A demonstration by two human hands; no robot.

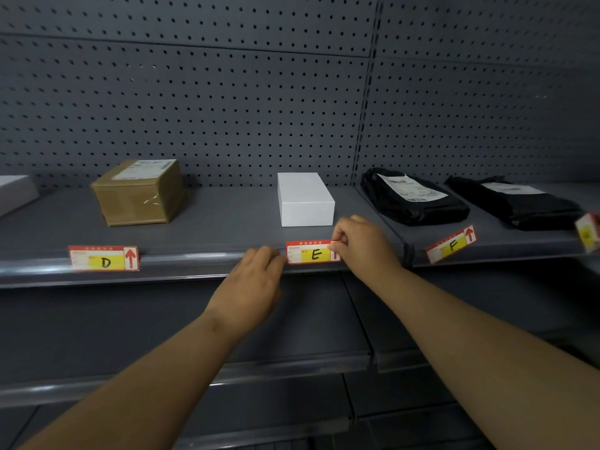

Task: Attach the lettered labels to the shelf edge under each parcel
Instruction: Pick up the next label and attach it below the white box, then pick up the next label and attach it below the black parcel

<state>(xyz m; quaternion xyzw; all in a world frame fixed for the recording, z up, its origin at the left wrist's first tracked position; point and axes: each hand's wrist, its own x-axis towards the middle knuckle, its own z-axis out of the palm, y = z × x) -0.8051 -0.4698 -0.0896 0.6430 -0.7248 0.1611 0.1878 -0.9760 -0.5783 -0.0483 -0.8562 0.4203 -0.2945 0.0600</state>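
Nearest the camera, two bare forearms reached up from the bottom edge to the front edge of the grey shelf [207, 233]. The left hand [251, 280] lay with its fingers curled loosely against the shelf edge just left of the E label [312, 252]; whether its grip touched the label could not be told. The right hand [362, 245] had its grip pinched on the right end of the E label, thumb and fingertips covering most of its red arrow. Three lettered labels could be read along the front edge, each a red-bordered card with a yellow patch, a handwritten black letter and a red up-arrow: the D label [104, 258] toward the left, the E label in the middle, and the F label [452, 244] tilted on the neighbouring shelf section to the right. A fourth label [588, 234] showed at the right edge, its letter too blurred to read. The small red print on the cards was not legible. Farther back stood the parcels: a taped brown carton [139, 193] behind D, a plain white box [306, 199] behind E, and two black bags [414, 198] [516, 203] with white shipping slips on the right section. A pale box corner [14, 193] showed at the left edge. Behind everything rose the grey pegboard wall [227, 102].
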